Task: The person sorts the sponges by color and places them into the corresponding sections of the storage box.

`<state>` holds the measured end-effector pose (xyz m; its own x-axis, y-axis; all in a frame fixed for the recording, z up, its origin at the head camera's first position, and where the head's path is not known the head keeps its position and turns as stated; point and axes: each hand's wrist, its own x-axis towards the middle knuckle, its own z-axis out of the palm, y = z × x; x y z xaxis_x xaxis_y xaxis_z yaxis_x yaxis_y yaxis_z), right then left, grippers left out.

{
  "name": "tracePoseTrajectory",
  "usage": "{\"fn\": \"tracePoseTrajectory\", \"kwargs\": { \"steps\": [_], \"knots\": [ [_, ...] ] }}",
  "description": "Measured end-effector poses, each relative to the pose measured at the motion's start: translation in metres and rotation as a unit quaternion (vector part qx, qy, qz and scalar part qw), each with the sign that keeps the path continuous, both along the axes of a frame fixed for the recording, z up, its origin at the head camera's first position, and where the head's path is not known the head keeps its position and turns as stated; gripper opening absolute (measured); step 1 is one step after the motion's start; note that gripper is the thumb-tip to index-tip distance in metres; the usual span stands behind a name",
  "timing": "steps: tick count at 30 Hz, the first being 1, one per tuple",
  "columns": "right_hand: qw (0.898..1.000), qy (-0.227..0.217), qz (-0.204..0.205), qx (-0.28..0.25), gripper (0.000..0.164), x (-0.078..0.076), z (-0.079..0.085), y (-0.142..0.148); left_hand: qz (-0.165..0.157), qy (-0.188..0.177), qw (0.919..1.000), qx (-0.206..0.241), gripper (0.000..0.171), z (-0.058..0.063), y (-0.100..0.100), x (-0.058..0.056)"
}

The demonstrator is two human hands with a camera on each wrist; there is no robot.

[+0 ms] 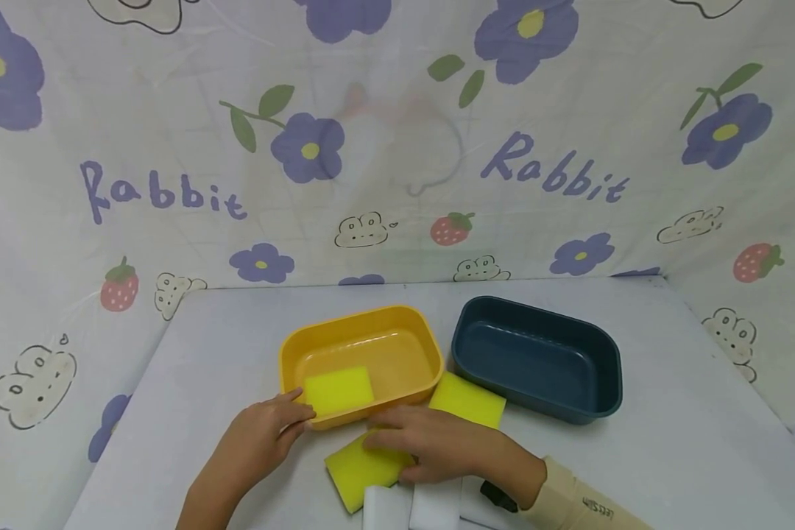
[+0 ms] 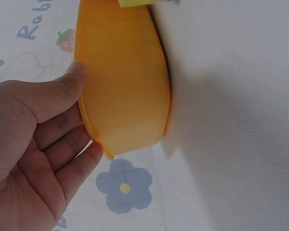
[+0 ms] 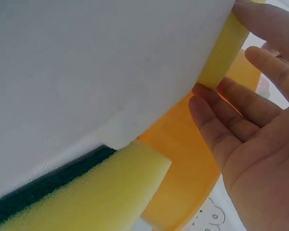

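As the head view shows, the nearest yellow sponge [image 1: 359, 471] lies under my right hand [image 1: 440, 444], the closer one, long axis slanting away rightward, yellow tray [image 1: 404, 361] just beyond. Left wrist: my left hand [image 2: 33, 139] pinches the tray's rim; right wrist: thumb and fingertips grip sponge edges.

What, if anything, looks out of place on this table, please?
Nothing looks spilled or damaged. One loose sponge lies askew by the gap between the yellow tub and blue tub, while another sponge sits inside the yellow tub.
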<state>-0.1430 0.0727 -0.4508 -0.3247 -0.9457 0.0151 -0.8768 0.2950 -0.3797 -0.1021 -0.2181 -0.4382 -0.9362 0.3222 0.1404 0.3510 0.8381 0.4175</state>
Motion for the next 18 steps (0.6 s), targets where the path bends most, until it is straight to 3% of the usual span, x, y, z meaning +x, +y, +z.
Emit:
{"fn": "tracePoseTrajectory", "kwargs": {
  "steps": [18],
  "knots": [
    [0.999, 0.008, 0.001, -0.031, 0.053, 0.006, 0.009, 0.006, -0.005, 0.007, 0.9999, 0.006, 0.02, -0.004, -0.001, -0.002]
  ]
}}
